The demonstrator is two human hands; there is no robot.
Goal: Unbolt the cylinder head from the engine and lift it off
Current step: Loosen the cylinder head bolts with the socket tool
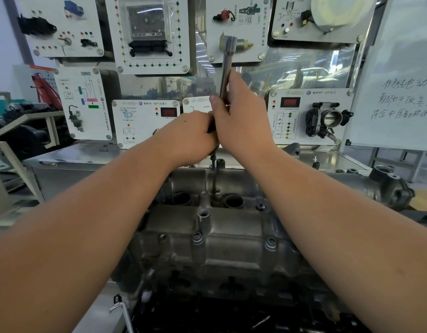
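The grey metal cylinder head (231, 239) lies across the middle of the view, with several bolts along its top. A long steel wrench (225, 68) stands upright above its far side. A thin extension shaft (215, 174) runs from under my hands down to a bolt between the two round bores. My right hand (241, 116) grips the wrench bar with the thumb on its left side. My left hand (193, 135) is curled round the tool's lower part, just left of and touching my right hand. The tool's joint is hidden by both hands.
Behind the engine runs a steel bench (87, 157) backed by white training panels; one carries a throttle body (327, 118). A whiteboard (404, 87) stands at right. Small loose parts (315, 162) lie on the bench. An L-shaped hex key (123, 313) lies near the lower left.
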